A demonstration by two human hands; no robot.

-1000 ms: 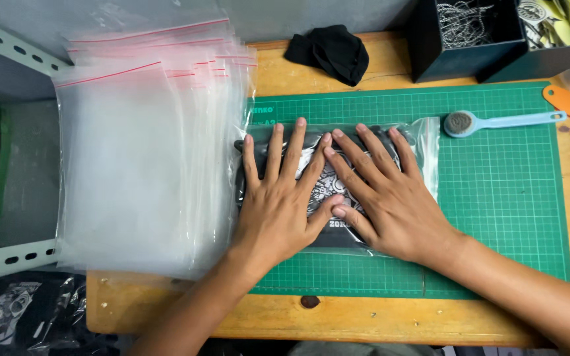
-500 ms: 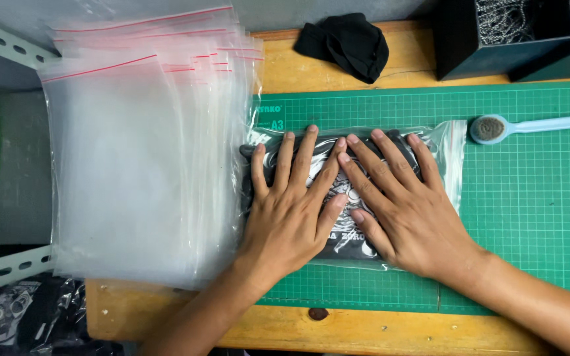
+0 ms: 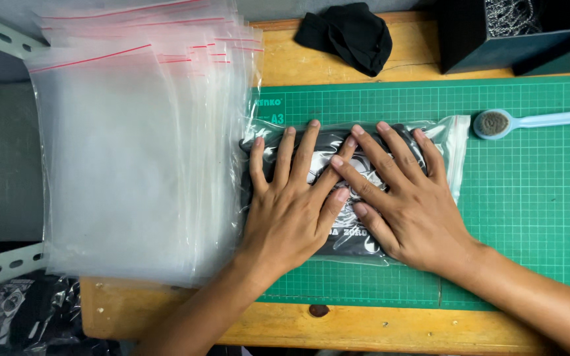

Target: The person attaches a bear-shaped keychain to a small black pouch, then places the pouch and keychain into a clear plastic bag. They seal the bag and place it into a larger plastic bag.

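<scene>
Both hands lie flat, palms down, on one clear zip bag (image 3: 444, 142) holding a folded black garment (image 3: 338, 240) with a white print. The bag is glossy and wrinkled, and rests on the green gridded cutting mat (image 3: 522, 217), toward the mat's left edge, near the middle of the wooden desk (image 3: 285, 72). Left hand (image 3: 291, 214): fingers spread wide, pressing the left half of the bag, gripping nothing. Right hand (image 3: 407, 211): fingers likewise splayed on the right half, its index finger just overlapping the left hand's fingertips. The bag's open end with its thin red line points to the mat's right side.

At the desk's left edge, overhanging it: one thick stack of empty clear zip bags (image 3: 133, 165), each with a red seal stripe; exact count cannot be told. At the far edge: one crumpled black cloth (image 3: 354, 36) and one dark box (image 3: 503, 39). One pale blue brush (image 3: 529, 121), round bristle head, lies on the mat's far right.
</scene>
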